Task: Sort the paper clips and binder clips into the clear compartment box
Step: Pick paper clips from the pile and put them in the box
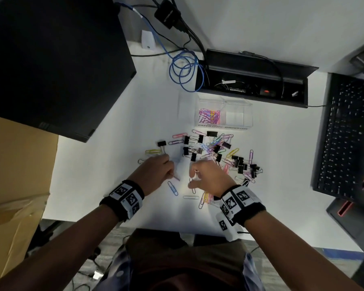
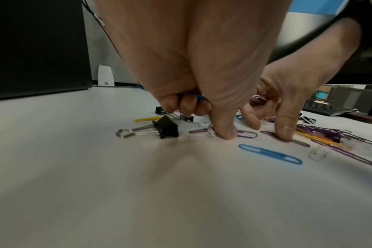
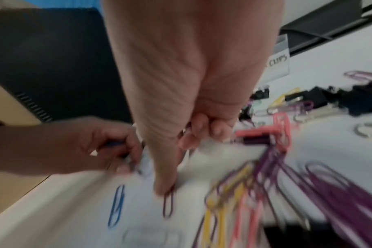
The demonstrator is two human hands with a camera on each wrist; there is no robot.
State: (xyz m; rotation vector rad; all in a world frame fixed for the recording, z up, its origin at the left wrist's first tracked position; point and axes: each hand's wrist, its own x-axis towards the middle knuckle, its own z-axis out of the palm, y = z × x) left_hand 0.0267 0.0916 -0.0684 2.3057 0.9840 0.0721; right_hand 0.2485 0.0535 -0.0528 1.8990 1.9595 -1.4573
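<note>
Left hand (image 1: 156, 173) already holds paper clips in its curled fingers and pinches another off the desk; right hand (image 1: 208, 177), also holding clips, presses its thumb on a purple clip (image 3: 168, 203). Step in hand: gathering paper clips. Next, probably, both handfuls go forward to the clear compartment box (image 1: 225, 114), beyond the pile, left compartment.

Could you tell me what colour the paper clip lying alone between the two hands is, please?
Blue; the paper clip shows best in the left wrist view.
</note>
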